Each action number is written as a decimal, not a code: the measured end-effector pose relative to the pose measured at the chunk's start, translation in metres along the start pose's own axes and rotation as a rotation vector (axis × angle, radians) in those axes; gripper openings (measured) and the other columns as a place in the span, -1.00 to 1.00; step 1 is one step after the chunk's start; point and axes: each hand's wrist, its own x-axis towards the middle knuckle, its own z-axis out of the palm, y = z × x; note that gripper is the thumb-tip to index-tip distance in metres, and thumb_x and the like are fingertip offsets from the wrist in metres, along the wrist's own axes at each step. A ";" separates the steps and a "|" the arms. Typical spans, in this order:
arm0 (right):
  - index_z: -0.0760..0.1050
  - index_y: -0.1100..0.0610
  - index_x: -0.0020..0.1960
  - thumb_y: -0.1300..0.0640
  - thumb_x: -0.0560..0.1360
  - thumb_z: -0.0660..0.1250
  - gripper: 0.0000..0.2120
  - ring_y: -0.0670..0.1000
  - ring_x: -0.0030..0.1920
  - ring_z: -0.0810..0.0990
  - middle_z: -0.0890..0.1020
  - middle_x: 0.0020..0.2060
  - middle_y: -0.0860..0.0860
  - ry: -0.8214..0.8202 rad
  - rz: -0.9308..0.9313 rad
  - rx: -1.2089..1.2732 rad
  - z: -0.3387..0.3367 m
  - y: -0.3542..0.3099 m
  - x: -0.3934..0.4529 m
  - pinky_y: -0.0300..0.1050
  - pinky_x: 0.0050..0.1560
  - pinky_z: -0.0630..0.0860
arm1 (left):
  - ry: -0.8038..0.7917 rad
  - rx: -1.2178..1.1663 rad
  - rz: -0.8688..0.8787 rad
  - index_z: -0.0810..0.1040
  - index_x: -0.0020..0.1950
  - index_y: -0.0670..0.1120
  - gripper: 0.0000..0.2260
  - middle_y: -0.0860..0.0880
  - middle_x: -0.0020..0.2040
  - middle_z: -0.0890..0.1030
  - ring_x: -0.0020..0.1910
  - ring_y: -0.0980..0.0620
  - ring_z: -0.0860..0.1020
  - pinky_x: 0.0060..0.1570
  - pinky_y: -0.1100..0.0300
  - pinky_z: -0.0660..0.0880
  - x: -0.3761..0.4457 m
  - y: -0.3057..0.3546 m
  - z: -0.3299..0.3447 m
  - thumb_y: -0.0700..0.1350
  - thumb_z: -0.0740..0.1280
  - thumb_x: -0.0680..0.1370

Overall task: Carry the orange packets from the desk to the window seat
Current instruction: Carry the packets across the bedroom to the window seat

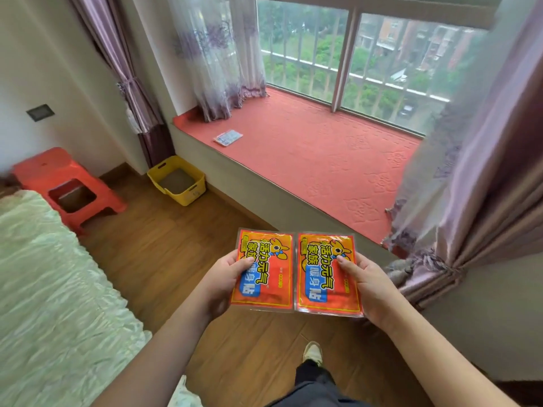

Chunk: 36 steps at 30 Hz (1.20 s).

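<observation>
I hold two orange packets side by side above the wooden floor. My left hand (pixel 223 277) grips the left orange packet (pixel 270 277) by its left edge, thumb on the front. My right hand (pixel 370 286) grips the right orange packet (pixel 324 292) by its right edge. Both packets show yellow borders and blue labels. The window seat (pixel 317 160), covered in a red mat, lies ahead and to the right. One more packet (pixel 228 137) lies flat on the seat near its left end, its pale side up.
A yellow bin (pixel 176 180) stands on the floor below the seat's left corner. An orange plastic stool (pixel 67 183) is at the left, beside a bed with a pale green cover (pixel 53 289). Purple curtains (pixel 458 218) hang at the seat's right end.
</observation>
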 end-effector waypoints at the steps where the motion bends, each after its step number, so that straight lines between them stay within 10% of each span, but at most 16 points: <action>1: 0.52 0.19 0.15 0.20 0.59 0.26 -0.83 0.16 -0.18 0.75 0.75 -0.11 0.17 -0.018 0.002 -0.005 0.001 -0.005 0.016 0.06 -0.30 0.68 | 0.027 -0.017 0.007 0.52 0.19 -0.16 -0.82 -0.22 0.04 0.72 -0.05 -0.17 0.71 -0.17 -0.02 0.67 0.010 0.005 -0.002 -0.16 0.28 0.60; 20: 0.55 0.16 0.13 0.15 0.56 0.32 -0.82 0.19 -0.16 0.75 0.74 -0.05 0.20 -0.214 0.131 -0.134 0.080 -0.104 0.242 0.13 -0.25 0.68 | 0.328 -0.154 0.087 0.52 0.22 -0.13 -0.76 -0.21 0.08 0.70 0.02 -0.21 0.69 -0.02 -0.12 0.63 0.121 0.108 -0.080 -0.11 0.32 0.58; 36: 0.53 0.17 0.16 0.16 0.59 0.28 -0.82 0.14 -0.19 0.75 0.76 -0.09 0.15 -0.241 0.126 -0.204 0.284 -0.124 0.397 0.08 -0.32 0.67 | 0.343 -0.182 0.150 0.57 0.18 -0.10 -0.80 -0.19 0.04 0.72 -0.04 -0.16 0.70 -0.14 -0.04 0.65 0.217 0.234 -0.268 -0.12 0.32 0.57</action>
